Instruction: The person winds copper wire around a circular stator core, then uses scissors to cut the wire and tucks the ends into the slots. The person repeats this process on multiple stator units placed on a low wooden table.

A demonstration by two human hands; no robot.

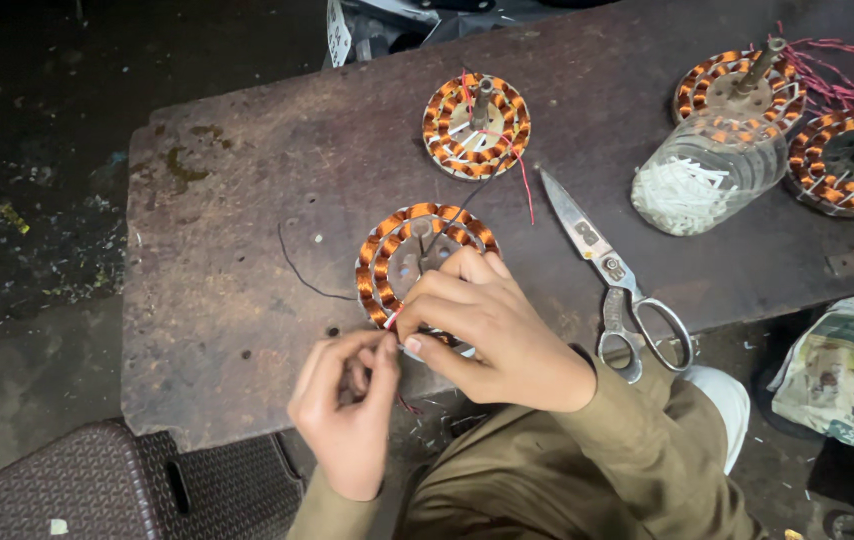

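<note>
Copper-wound stator (397,255) lies flat on the dark surface (247,200), its near edge under the right hand (492,335), whose fingers press down on the rim. It looks heavy and stiff, but its fine windings seem fragile: best held by the metal core. The left hand (347,400), just beside, pinches a thin red-and-white lead (392,318).

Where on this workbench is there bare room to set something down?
The widest bare patch of the workbench is its left part, bordered by the near stator and a loose black wire. A narrower strip runs between the scissors and the jar. The far right corner is crowded with stators; both hands fill the near edge.
</note>
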